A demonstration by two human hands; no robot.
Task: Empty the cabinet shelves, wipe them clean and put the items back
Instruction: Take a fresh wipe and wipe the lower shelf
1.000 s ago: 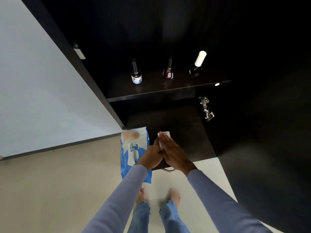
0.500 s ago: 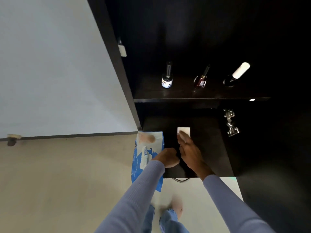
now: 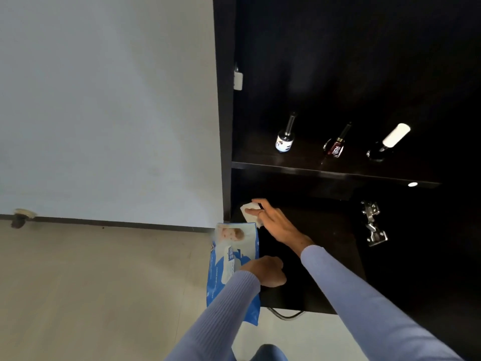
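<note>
Right hand (image 3: 277, 225) presses white wipe (image 3: 250, 213) flat onto dark lower shelf (image 3: 325, 230), far left corner, fingers spread, grip not closed. Left hand (image 3: 265, 273) curled shut around blue wipes pack (image 3: 231, 259) at shelf edge. Three bottles stand on upper shelf (image 3: 338, 170). Best: firm overlapping strokes, corner outward.

- The right hand (image 3: 277, 225) covers much of the white wipe (image 3: 249, 212) on the lower shelf (image 3: 325, 230).
- The left hand (image 3: 268, 272) and its sleeve hide part of the blue wipes pack (image 3: 231, 259).
- The labels on the three small bottles (image 3: 285, 140) are too small to read.
- The cabinet's (image 3: 338, 61) dark interior swallows all detail.
</note>
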